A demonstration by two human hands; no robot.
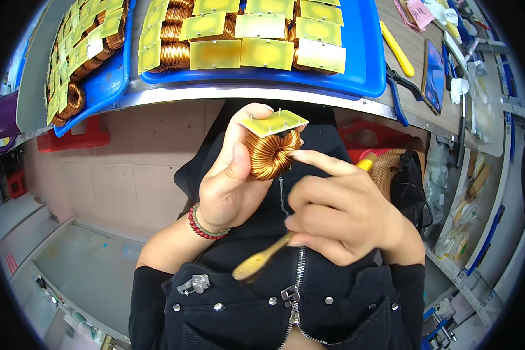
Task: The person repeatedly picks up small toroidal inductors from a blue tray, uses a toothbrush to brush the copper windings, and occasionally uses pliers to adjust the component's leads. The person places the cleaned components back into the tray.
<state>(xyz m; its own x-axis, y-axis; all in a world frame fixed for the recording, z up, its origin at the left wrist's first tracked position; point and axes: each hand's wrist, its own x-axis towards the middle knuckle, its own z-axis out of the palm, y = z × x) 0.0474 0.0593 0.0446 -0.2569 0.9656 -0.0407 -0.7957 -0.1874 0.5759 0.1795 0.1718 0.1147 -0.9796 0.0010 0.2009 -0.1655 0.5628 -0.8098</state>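
The middle of the yellow wooden tool [256, 265] is hidden by the right hand [347, 210] — only its broad, rounded end and a short stretch near the other tip show; most of the left hand's [226, 189] fingers are lost behind the copper coil [267, 156], and the board [274, 122] on top covers the coil's upper side; the blue tray [364, 64] of similar parts is cut off by the upper edge. The left hand, palm turned inward, grips the coil in front of the dark jacket [227, 315], thumb along its near side; the right hand curls its lower fingers around the tool — index finger stretched out, its tip at the coil's right side; how firmly it presses, I cannot tell.
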